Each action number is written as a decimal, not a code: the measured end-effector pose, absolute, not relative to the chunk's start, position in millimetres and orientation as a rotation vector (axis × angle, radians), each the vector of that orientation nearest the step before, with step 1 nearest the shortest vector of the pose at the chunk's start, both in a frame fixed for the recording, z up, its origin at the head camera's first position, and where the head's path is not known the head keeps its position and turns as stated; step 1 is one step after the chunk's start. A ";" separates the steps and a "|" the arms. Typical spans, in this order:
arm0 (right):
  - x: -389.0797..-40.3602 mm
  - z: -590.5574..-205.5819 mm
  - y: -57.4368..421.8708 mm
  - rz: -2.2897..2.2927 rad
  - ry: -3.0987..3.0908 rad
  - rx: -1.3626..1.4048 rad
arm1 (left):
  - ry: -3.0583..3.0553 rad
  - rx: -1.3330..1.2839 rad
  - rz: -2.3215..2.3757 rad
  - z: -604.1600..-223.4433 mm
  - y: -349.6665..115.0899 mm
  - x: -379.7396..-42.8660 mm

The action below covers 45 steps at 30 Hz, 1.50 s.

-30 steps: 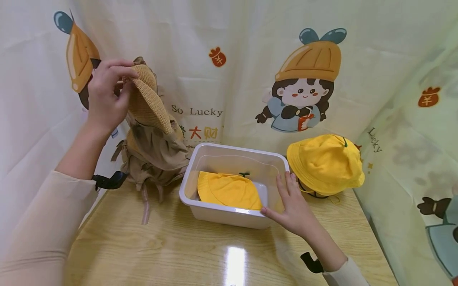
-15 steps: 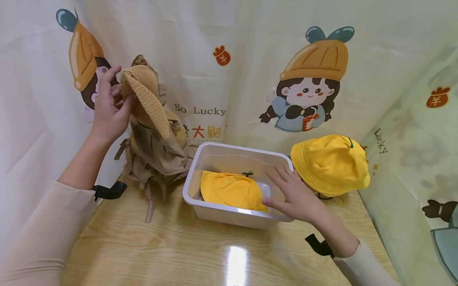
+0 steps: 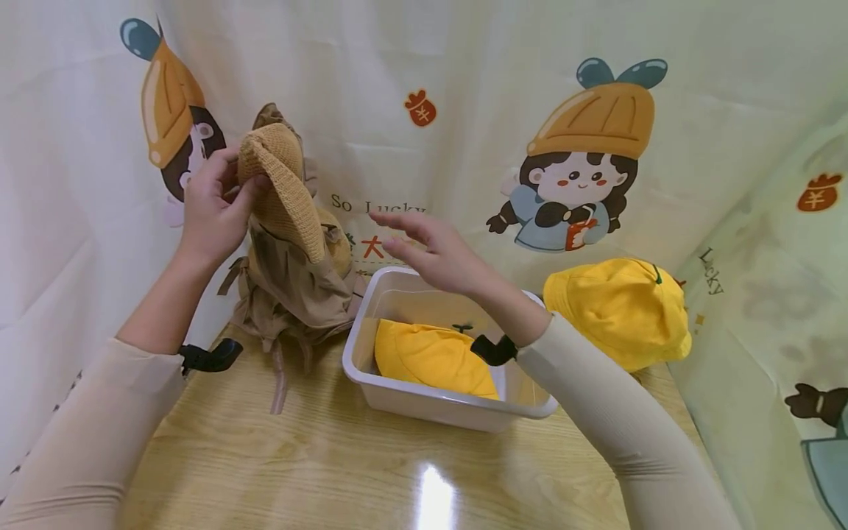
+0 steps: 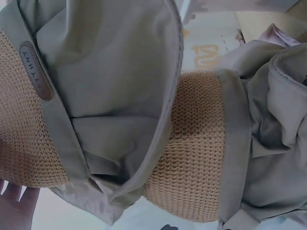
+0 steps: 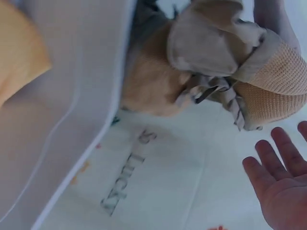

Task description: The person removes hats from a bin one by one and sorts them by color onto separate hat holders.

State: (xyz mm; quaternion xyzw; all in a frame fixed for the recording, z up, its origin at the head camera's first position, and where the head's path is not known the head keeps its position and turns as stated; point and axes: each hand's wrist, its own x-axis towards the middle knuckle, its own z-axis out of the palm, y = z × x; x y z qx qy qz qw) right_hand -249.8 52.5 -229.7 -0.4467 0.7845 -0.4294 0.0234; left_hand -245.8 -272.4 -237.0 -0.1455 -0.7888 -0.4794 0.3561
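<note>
A tan woven sun hat (image 3: 281, 184) with a khaki cloth brim (image 4: 120, 72) sits tilted at the upper left. My left hand (image 3: 215, 210) pinches its near edge, thumb in front, other fingers partly hidden. Beneath it, a second hat with a woven crown (image 4: 196, 143) and drooping khaki cloth (image 3: 291, 272) stands on the table. My right hand (image 3: 440, 254) is above the back of the bin, fingers extended toward the woven hat. The right wrist view shows its bare palm (image 5: 288, 201), apart from the hats.
A pale plastic bin (image 3: 457, 405) stands mid-table with a folded yellow hat (image 3: 430, 357) inside. Right of the bin is another yellow bucket hat (image 3: 623, 313), raised on something mostly hidden. A printed curtain (image 3: 464, 88) closes off the back and sides.
My right hand has left the bin's right rim and moved up and left across the bin. My left hand has come down slightly and shifted its hold on the woven hat.
</note>
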 end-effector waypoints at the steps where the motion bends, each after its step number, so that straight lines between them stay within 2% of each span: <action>1: -254.1 -225.3 44.3 -1.394 2.381 -1.368 | -2.027 -0.385 -1.227 -235.6 -271.8 -245.7; 4: -261.2 -210.4 22.4 -1.521 2.277 -1.314 | -1.998 -0.404 -1.210 -231.0 -269.7 -245.2; 10: -248.6 -175.4 -10.0 -1.536 2.328 -1.231 | -1.961 -0.411 -1.232 -221.0 -264.0 -238.1; 15: -251.8 -168.8 -29.5 -1.637 2.302 -1.198 | -1.967 -0.370 -1.325 -212.9 -257.3 -231.1; 23: -259.9 -169.0 -48.1 -1.791 2.245 -1.109 | -2.010 -0.310 -1.419 -198.8 -249.8 -222.2; 28: -275.4 -179.2 -57.3 -1.796 2.307 -1.067 | -1.960 -0.343 -1.636 -193.4 -250.2 -220.3; 35: -285.4 -186.8 -69.0 -1.766 2.471 -1.116 | -1.904 -0.357 -1.840 -192.9 -250.6 -220.4; 45: -288.0 -193.8 -76.7 -1.767 2.721 -1.192 | -1.897 -0.514 -1.892 -200.1 -248.3 -223.1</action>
